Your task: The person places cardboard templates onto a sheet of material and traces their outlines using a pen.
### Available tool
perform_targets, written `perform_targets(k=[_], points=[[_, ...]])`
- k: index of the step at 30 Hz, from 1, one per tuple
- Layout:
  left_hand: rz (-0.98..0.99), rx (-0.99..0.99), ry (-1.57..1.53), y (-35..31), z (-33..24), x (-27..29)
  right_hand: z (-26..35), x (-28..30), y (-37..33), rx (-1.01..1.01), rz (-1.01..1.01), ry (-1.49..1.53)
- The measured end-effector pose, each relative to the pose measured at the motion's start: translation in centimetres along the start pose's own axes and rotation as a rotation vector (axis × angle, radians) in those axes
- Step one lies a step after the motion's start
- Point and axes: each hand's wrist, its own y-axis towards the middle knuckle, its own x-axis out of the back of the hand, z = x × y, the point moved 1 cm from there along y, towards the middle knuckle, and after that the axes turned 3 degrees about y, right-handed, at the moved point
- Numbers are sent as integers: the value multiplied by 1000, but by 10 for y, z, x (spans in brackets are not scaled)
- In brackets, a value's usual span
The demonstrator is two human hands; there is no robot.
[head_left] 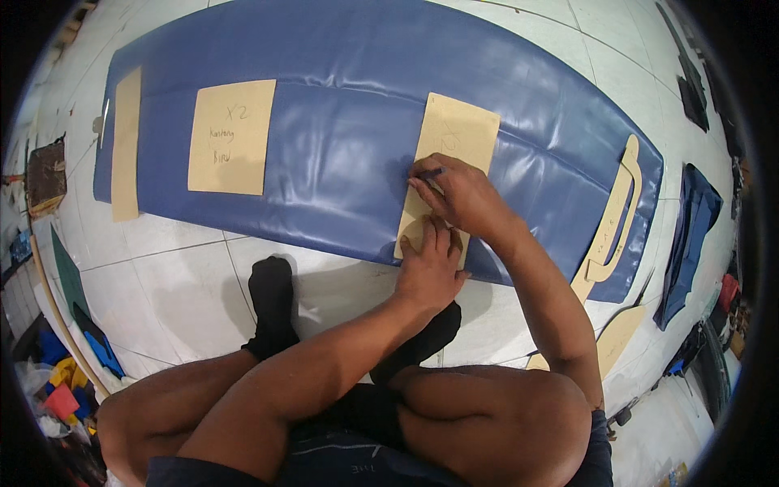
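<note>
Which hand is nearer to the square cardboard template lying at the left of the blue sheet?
Left. The left hand presses the lower end of the middle template, closer to the square cardboard template. The right hand, holding a pen, sits farther right.

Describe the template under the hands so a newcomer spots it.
A blue sheet lies across the white tiled floor. Of the tan card pieces on it, take the tall template right of centre. Only this one has the left hand pressing it and the right hand tracing with a pen.

Bare blue sheet (341, 154) between cardboard templates (232, 136) (449, 162): open passage; handle-shaped pattern (614, 213) blocks right end.
</note>
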Motion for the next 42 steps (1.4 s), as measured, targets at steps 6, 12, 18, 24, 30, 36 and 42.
perform_targets(k=[6,12,18,24,30,36,42], points=[[95,-47,-34,10,10,-2,-3,-9,-9,288,42,-101],[-92,-67,56,21,12,6,-19,9,17,46,-135,-125],[-247,-85,150,32,29,-1,-5,5,16,48,-27,-70],[-175,28,226,52,24,-1,-6,14,23,-18,-81,-88],[-268,28,220,64,24,20,-27,24,42,32,-223,-53],[-8,69,-37,75,29,32,-27,22,30,-27,-81,-98],[-121,13,61,74,31,34,-26,30,49,-48,-216,-24]])
